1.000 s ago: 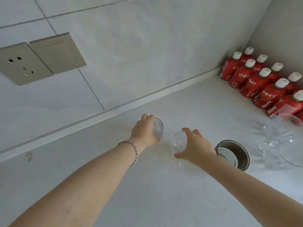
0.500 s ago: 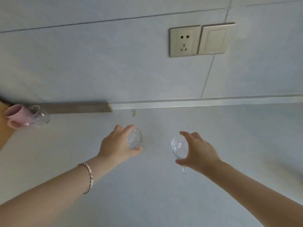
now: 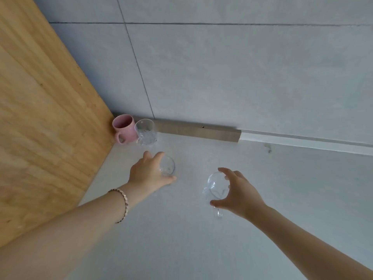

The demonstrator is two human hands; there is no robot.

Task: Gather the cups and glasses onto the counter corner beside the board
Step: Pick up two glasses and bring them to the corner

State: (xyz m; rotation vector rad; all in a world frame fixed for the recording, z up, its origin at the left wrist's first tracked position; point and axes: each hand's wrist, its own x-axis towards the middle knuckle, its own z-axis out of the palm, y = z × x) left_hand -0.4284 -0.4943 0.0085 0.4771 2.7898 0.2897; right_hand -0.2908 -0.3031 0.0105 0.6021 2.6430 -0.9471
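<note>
My left hand (image 3: pixel 148 172) grips a small clear glass (image 3: pixel 168 166) from above, just over the white counter (image 3: pixel 201 239). My right hand (image 3: pixel 237 194) holds a clear glass cup with a handle (image 3: pixel 216 187), a little to the right and nearer to me. In the corner a pink mug (image 3: pixel 124 128) stands against the wooden board (image 3: pixel 44 118), and a clear cut-glass tumbler (image 3: pixel 145 131) touches the mug's right side. The left hand's glass is a short way in front of that pair.
The board leans up along the left. A grey tiled wall (image 3: pixel 242 77) runs behind the counter, with a brown strip (image 3: pixel 197 132) at its foot.
Both hands have carried their glasses leftward along the counter. The view swung left too: the bottles, socket and sink hole are gone, and the board with the mug and tumbler now fills the left.
</note>
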